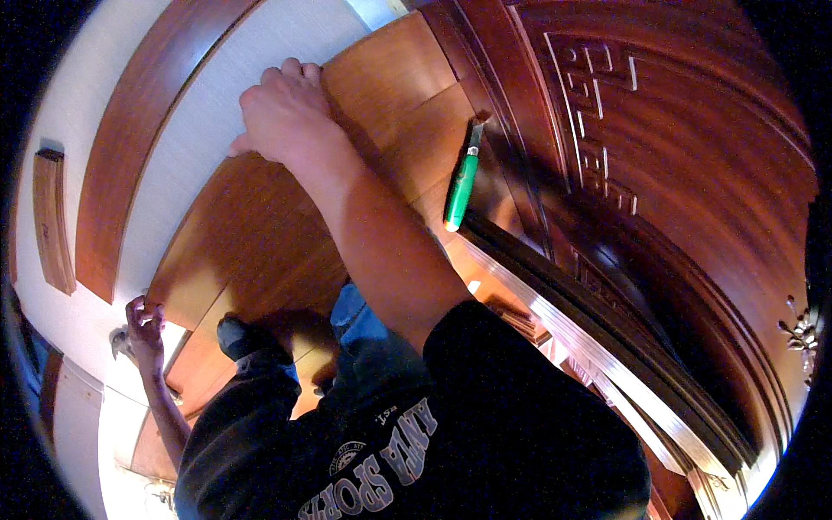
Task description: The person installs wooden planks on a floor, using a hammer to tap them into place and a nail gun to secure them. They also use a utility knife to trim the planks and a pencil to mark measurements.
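Right hand (284,113) stretches forward, thumb splayed; left hand (146,328) curls lower.

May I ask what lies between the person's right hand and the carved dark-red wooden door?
The head view shows brown wooden floorboards and a green-handled knife between the right hand and door.

Pale block lettering (412,446) and a small round emblem (348,458) stand on the person's black shirt (537,407).

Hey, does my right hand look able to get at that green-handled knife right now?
Probably yes: the green-handled knife lies uncovered to the right of the right forearm, with nothing visible blocking the way. The right hand would likely need to leave the wooden planks' edge first.
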Demonstrator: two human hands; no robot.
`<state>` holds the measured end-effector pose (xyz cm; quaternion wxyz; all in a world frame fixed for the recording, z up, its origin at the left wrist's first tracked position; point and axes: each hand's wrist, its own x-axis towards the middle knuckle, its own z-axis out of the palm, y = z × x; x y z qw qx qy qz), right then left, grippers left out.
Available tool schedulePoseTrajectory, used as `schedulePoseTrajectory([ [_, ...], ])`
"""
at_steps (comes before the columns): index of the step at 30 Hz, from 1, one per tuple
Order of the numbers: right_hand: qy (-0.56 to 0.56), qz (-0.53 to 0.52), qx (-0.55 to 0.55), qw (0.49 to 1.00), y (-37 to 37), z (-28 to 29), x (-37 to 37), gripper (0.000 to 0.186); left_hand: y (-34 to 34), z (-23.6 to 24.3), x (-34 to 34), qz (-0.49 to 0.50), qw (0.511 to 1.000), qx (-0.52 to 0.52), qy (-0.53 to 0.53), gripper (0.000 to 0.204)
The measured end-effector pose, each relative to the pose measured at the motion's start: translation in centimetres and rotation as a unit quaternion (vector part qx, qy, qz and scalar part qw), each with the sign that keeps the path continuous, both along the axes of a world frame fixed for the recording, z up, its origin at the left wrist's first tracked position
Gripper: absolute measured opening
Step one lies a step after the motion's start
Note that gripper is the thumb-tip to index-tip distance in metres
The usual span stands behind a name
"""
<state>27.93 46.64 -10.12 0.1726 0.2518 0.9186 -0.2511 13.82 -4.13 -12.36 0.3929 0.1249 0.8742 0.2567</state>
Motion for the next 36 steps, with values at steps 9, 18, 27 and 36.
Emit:
schedulePoseTrajectory([
  [9,-0.001,-0.013,-0.010,1.000,-0.1,-0.7,0.0,0.055,0.4,-0.4,-0.1,0.004,0.999,-0.052,0.009,0.043],
  [18,-0.008,-0.016,-0.012,1.000,-0.2,-1.2,-0.2,0.051,-0.4,-0.9,-0.3,-0.020,0.999,-0.049,0.003,0.046],
  [27,-0.025,-0.008,-0.009,1.000,-0.3,-0.8,-0.2,0.046,-0.5,-1.2,0.0,0.047,0.998,-0.042,-0.018,0.043],
  [36,-0.014,0.001,-0.019,1.000,0.5,-0.8,0.1,0.048,-3.2,-3.6,1.4,0.309,0.944,-0.030,-0.114,0.043],
])
